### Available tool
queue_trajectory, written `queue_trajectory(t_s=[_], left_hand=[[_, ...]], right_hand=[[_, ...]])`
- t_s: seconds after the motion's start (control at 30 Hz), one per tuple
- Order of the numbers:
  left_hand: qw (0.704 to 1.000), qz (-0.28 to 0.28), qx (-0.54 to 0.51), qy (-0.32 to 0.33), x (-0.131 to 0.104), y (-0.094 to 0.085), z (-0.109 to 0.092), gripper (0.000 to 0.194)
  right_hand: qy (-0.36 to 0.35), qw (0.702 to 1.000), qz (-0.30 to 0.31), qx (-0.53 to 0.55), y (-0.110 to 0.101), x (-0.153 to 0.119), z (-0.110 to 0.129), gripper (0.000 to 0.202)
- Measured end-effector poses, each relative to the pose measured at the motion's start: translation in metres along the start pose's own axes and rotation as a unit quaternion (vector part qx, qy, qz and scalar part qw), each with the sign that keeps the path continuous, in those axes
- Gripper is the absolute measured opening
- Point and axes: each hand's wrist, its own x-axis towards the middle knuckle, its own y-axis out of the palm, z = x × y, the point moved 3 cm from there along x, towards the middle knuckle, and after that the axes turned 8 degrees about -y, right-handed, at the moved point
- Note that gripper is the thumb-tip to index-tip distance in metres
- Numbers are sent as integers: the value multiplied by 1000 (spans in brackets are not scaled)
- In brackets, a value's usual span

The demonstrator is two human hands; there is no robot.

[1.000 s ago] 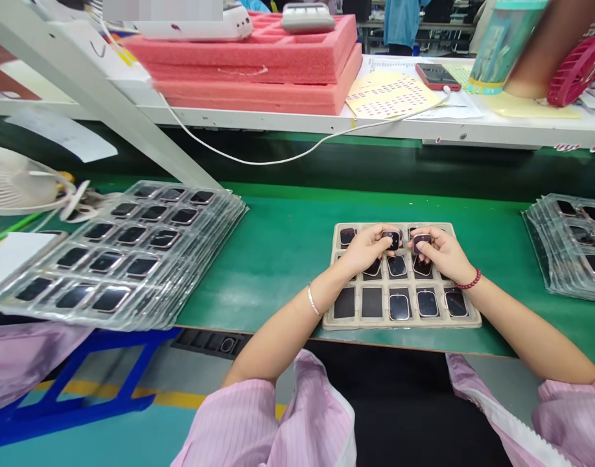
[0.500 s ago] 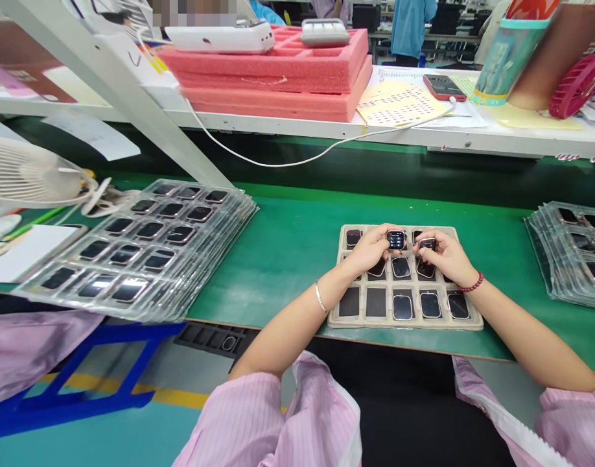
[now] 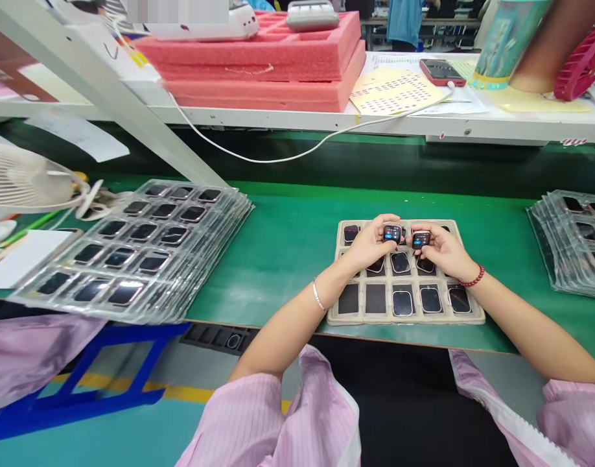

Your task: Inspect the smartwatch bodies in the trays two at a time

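The beige compartmented tray (image 3: 358, 319) is flanked, well apart, by clear plastic tray stacks (image 3: 214, 243) (image 3: 553, 259); its rear compartments are partly covered by the hands. Above it, two rounded-square, metal-rimmed watch cases (image 3: 392, 233) (image 3: 420, 240) — dark screens lit with small blue patches — are pinched, one by the left hand (image 3: 368, 245), one by the right hand (image 3: 447, 253).

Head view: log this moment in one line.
left hand: holds lit watch | right hand: holds second lit watch | beige tray: beneath both hands | clear tray stack: left | another stack: right
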Motion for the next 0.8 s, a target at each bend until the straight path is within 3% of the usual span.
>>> queue_trajectory(t_s=[0.1,0.2,0.33,0.47,0.8], left_hand=[[1000,5,6,-24,1,-1,1,31],[999,-5,5,-39,1,-2,1,37],[1000,-6,-8,-4,0,-2,-2,52],[1000,-3,-2,-27,1,-3,2,30],[1000,12,-10,3,-1,1,0,44]], right_hand=[[19,1000,-6,7,-1,0,0,31],[21,999,-19,15,-3,1,-1,40],[5,999,-39,-21,-4,2,-3,42],[14,999,-32,-5,-4,1,-4,33],[1,1000,-17,-11,-4,3,-5,40]])
